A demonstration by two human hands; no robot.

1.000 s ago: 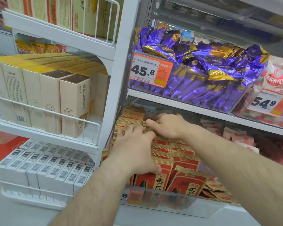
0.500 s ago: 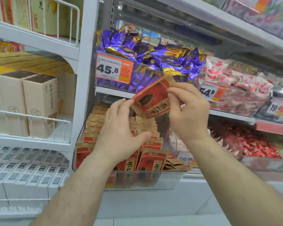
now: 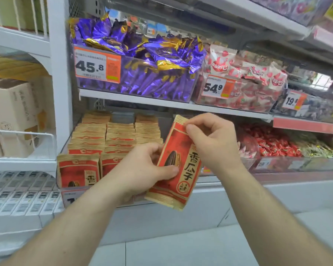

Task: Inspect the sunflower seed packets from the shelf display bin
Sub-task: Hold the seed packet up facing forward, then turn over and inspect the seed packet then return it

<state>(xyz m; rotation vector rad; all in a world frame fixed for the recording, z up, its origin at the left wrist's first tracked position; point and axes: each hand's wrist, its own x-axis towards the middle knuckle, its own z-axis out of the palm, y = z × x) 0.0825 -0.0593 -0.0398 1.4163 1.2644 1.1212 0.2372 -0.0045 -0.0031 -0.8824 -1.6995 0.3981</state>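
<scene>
A red and tan sunflower seed packet is held upright in front of the lower shelf, its printed face toward me. My left hand grips its left side, thumb lying across the front. My right hand pinches its top right corner. Behind them the clear display bin holds several rows of the same packets, standing on edge.
Above sits a bin of purple wrapped sweets with a 45.8 price tag. Red and white snack bags lie to its right. Red candies fill the bin right of the seeds. Cream boxes stand on the white rack at left.
Both hands left the bin with one packet. It was lifted high and tilted, then came down and turned upright in front of the bin. My view swung to the right.
</scene>
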